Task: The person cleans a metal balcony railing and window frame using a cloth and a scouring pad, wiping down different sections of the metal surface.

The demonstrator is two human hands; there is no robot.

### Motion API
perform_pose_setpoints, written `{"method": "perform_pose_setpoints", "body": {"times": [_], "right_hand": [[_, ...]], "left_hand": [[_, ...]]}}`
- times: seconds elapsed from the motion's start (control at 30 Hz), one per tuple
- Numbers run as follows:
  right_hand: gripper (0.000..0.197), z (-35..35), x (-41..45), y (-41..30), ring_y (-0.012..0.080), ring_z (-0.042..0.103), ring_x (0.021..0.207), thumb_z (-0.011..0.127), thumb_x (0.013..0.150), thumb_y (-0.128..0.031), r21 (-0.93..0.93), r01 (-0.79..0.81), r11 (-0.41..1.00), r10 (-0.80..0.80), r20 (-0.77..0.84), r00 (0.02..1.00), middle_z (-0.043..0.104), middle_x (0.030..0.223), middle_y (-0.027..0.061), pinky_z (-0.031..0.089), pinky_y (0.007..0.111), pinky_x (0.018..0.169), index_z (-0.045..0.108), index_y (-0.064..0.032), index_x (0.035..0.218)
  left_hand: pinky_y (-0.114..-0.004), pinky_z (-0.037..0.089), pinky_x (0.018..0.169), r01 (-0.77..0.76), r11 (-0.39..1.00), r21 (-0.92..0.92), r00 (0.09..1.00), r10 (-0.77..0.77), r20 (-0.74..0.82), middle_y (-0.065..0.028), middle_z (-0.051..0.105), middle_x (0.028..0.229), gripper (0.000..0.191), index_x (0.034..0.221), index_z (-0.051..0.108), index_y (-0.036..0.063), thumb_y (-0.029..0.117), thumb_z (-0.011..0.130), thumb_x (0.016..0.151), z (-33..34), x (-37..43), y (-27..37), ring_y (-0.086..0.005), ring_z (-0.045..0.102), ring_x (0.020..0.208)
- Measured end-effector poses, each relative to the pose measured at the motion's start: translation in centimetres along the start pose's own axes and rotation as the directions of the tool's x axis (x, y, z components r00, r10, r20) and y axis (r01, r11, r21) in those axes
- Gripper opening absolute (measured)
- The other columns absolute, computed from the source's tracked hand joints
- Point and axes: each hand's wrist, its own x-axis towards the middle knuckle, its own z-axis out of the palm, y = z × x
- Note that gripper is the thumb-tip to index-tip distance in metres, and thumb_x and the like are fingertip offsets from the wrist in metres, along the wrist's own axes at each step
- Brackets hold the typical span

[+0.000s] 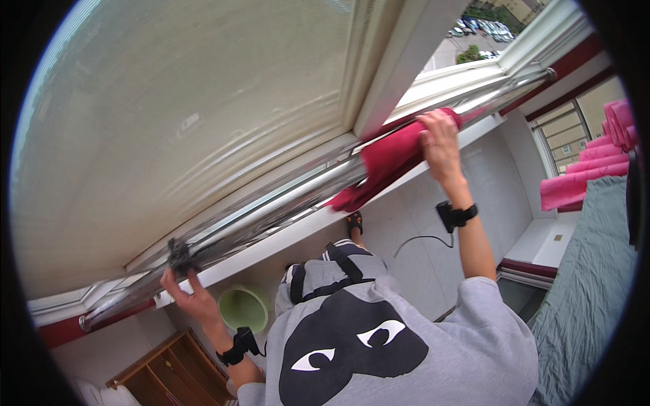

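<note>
Before me a metal rail (277, 205) runs slantwise along the window. My right hand (441, 144) grips a dark red cloth (391, 157) that lies over the rail, its loose end hanging down to the left. At the lower left my left hand (190, 297) is at the rail, thumb and fingers around a blurred dark grey thing (180, 256); whether it is a cloth or a scourer I cannot tell. Both wrists wear black straps with small devices.
A green plastic basin (242, 308) stands on the tiled floor (411, 243). A wooden shelf unit (170, 373) is at the lower left. Pink fabric (584, 167) and a grey-green sheet (584, 274) hang at the right. The window pane (193, 127) fills the upper left; the open part shows parked cars.
</note>
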Motion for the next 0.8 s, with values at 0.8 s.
{"method": "perform_pose_setpoints", "body": {"times": [0.8], "right_hand": [[0.033, 0.0, 2.8, -23.1, 0.0280, 0.059, 0.114, 0.076, 0.079, -0.006, 0.713, 0.184, 0.677, -0.177, -0.085, 0.981, 0.065, 0.115, 0.0046, 0.046, 0.043, 0.097, 0.070, -0.0083, 0.112]], "left_hand": [[-0.044, 0.034, 0.101, -0.348, 0.919, 0.188, 0.907, 0.279, 0.317, -0.0067, 0.060, 0.114, 0.039, 0.114, 0.065, 0.0073, 0.016, 0.083, 0.080, 8.8, 1.2, 10.9, -0.0278, 0.054, 0.113]]}}
